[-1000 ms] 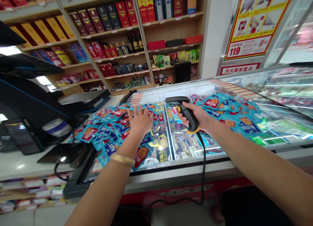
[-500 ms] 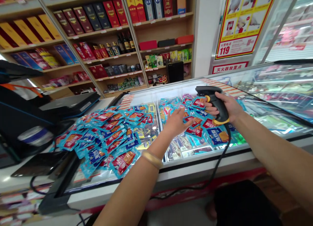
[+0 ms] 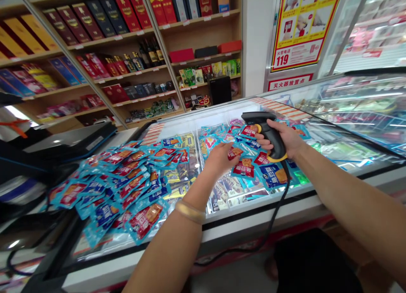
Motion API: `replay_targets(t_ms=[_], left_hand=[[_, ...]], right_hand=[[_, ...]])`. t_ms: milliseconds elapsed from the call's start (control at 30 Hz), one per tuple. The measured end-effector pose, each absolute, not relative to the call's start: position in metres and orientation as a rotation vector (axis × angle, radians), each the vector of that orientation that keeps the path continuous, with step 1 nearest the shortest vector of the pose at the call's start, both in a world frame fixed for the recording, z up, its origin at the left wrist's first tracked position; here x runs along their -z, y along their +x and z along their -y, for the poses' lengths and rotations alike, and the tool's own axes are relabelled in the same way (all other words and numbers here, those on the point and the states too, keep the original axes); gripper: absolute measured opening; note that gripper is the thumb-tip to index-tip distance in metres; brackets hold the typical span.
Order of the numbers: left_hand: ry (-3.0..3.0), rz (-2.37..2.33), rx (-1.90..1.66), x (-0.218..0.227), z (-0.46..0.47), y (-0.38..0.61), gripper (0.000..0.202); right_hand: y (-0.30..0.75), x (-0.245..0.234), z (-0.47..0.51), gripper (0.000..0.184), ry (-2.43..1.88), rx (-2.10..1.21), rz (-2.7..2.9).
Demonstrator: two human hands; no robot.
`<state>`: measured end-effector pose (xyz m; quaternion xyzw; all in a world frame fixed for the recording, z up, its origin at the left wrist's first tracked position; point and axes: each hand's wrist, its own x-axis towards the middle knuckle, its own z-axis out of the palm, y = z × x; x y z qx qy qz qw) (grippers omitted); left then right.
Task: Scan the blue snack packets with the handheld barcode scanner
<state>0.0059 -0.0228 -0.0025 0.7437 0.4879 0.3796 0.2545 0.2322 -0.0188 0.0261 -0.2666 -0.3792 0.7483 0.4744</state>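
My right hand [image 3: 285, 138] is wrapped round the grip of a black and yellow barcode scanner [image 3: 275, 143], its head pointing left above the packets. A cable runs down from the scanner's handle. My left hand [image 3: 218, 160], with a gold bangle [image 3: 190, 212] on the wrist, reaches over the right-hand pile of snack packets [image 3: 244, 168]. Its fingers are slightly bent and the thumb stands apart from them. A red-labelled packet [image 3: 234, 152] shows between thumb and fingers; whether they touch it is hard to tell. A larger heap of similar blue-edged packets [image 3: 130, 174] lies to the left.
Both piles lie on the glass top of a chest freezer [image 3: 231, 221], with wrapped goods visible below. Dark checkout equipment [image 3: 72, 145] stands at left. Shelves of boxes and bottles [image 3: 123, 69] line the back. The black scanner cable [image 3: 272, 225] hangs over the freezer's front edge.
My left hand has lowered slightly towards the packets, its fingers bending and drawing nearer the thumb. The scanner stays in my right hand. The whole view has shifted a little.
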Motion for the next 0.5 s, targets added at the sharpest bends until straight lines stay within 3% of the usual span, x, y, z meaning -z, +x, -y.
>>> replay_targets(t_ms=[133, 267, 500], left_hand=[[1.388, -1.24, -1.325, -0.004, 0.017, 0.0, 0.03], [0.727, -0.897, -1.346, -0.012, 0.012, -0.007, 0.041], [0.592, -0.739, -1.364, -0.014, 0.009, -0.011, 0.044]], right_hand=[[0.231, -0.028, 0.023, 0.019, -0.611, -1.81, 0.97], [0.23, -0.028, 0.029, 0.02, -0.657, -1.89, 1.003], [0.229, -0.022, 0.031, 0.023, -0.703, -2.036, 1.14]])
